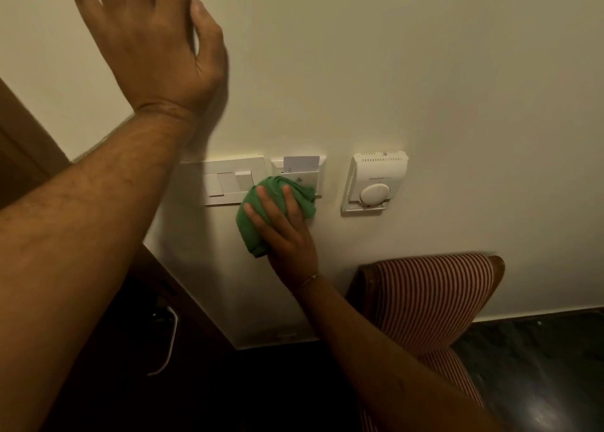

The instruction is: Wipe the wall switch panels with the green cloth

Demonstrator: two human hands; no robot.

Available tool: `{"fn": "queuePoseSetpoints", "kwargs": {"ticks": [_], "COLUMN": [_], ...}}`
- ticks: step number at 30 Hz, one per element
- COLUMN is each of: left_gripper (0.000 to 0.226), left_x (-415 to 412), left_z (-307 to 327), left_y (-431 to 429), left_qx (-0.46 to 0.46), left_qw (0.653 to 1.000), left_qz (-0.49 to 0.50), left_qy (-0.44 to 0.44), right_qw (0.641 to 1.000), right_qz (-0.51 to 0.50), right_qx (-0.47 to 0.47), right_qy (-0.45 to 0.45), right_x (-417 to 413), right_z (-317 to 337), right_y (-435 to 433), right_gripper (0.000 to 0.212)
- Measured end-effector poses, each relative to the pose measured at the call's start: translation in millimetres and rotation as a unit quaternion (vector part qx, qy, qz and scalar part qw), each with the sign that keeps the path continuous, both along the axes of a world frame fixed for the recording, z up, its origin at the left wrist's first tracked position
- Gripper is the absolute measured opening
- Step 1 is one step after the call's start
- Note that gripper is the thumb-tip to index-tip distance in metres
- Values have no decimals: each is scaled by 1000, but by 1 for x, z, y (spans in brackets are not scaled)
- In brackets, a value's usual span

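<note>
Where the cloth point(261, 216) lies bunched under my right hand point(284, 232), fingers pressed down on it, it covers the lower left of the card panel point(313, 176). Switch panel point(228, 183): just left, long axis level. Thermostat point(372, 183): right, apart. Left hand point(147, 45): spread flat on the wall point(425, 72), above, farther off.

The cream wall point(425, 72) carries a switch panel point(225, 183), card-holder panel point(312, 170) and thermostat point(376, 183).
</note>
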State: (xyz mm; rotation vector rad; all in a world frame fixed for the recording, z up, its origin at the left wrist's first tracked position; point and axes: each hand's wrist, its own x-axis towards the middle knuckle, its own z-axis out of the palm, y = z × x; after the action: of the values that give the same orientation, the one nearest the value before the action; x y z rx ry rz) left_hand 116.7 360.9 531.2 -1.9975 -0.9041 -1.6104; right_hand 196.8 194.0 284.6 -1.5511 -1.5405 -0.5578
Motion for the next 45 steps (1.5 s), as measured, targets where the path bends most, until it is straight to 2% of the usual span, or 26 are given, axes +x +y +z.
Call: {"fn": "queuePoseSetpoints", "kwargs": {"ticks": [5,9,11,13,16,18,20,22,25,30,32,37,39,41,43,45], "left_gripper": [58,68,72,77,77,74,75,75,76,73,72,68,68,70,72,73], "left_x": [-1,-9,-10,-10,-8,-9,-15,-26,-53,-90,-99,-118,-122,-125,-124,-117], "left_z": [8,26,29,20,-36,-106,-195,-283,-398,-522,-551,-591,-597,-592,-579,-557], "left_y": [1,-18,-36,-58,-101,-142,-194,-247,-319,-381,-391,-398,-394,-393,-385,-373], "left_qx": [-10,34,9,-42,-134,-195,-276,-356,-454,-544,-579,-609,-611,-604,-605,-594], "left_qw": [999,997,998,998,990,977,951,912,832,715,686,661,652,643,633,640], "left_qz": [16,20,1,-11,-10,-22,-58,-84,-94,-79,-88,-100,-92,-81,-75,-64], "left_qy": [25,67,60,41,45,79,127,188,305,433,432,426,440,465,477,484], "right_qw": [990,997,996,993,989,983,975,953,904,776,750,724,694,667,656,657], "right_qz": [74,27,-3,-36,-63,-80,-89,-109,-132,-177,-184,-197,-189,-182,-175,-176], "right_qx": [-105,-19,42,62,15,-36,-97,-168,-278,-446,-491,-561,-614,-667,-688,-690], "right_qy": [64,73,81,92,134,158,181,226,296,410,403,350,324,278,255,248], "right_x": [0,22,43,63,83,89,89,85,73,58,56,72,76,71,70,73], "right_z": [-4,38,66,82,61,23,-26,-82,-173,-303,-342,-417,-436,-440,-427,-394], "right_y": [-59,-109,-127,-145,-174,-196,-226,-259,-315,-377,-379,-347,-336,-336,-333,-325], "right_gripper": [70,61,58,63,64,67,80,89,84,84,83,76,75,88,100,99]}}
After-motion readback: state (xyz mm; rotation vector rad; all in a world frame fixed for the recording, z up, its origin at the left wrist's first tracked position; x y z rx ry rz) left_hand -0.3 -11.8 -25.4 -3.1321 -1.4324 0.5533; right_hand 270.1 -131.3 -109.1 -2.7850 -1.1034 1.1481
